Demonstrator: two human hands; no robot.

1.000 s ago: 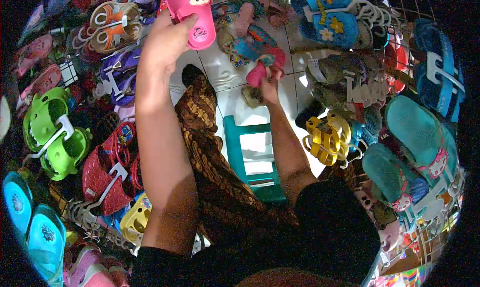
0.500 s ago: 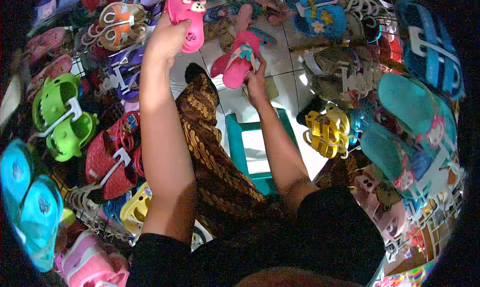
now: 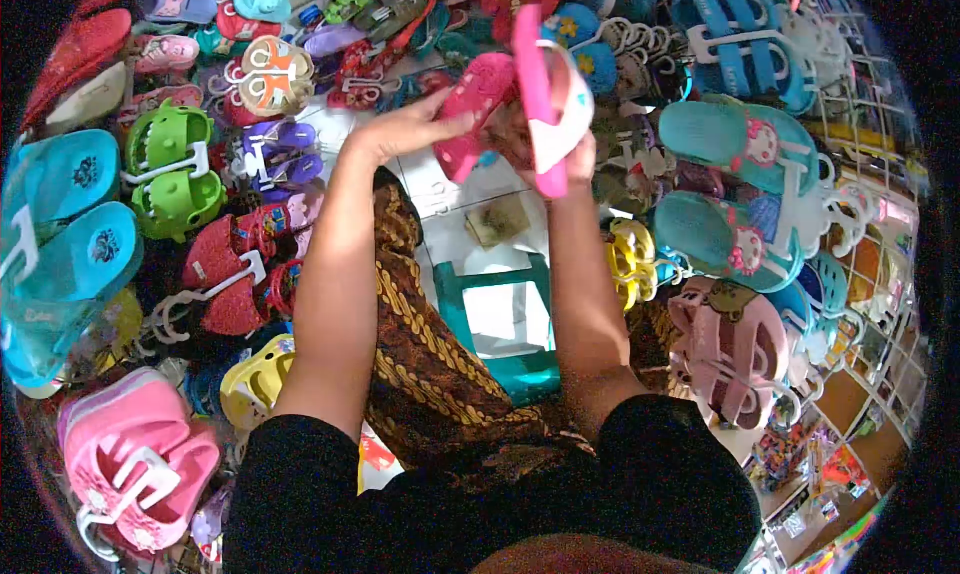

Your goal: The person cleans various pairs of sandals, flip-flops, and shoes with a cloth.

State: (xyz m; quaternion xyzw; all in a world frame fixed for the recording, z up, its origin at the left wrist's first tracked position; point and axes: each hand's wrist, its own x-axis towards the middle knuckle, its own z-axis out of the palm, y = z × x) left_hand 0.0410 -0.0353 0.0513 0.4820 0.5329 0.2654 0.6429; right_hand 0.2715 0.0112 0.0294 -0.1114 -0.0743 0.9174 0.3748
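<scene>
Two pink sandals are held up at the top centre. My left hand (image 3: 415,129) has its thumb and fingers on one pink sandal (image 3: 477,99), whose sole is turned toward me. In my right hand (image 3: 578,159) is the other pink sandal (image 3: 540,94), seen edge-on and upright, with a pale strap bulging to its right. The two sandals are close together. Most of my right hand's fingers are hidden behind the sandal.
A green plastic stool (image 3: 530,374) stands on the tiled floor below my hands, with a piece of cardboard (image 3: 497,221) beyond it. Green clogs (image 3: 180,169) and blue sandals (image 3: 75,214) hang left; teal sandals (image 3: 700,234) and pink sandals (image 3: 730,354) hang right.
The view has shifted. My left hand has come down and right, my right hand has moved right, and the pink sandals are now close together, the right one turned edge-on.
</scene>
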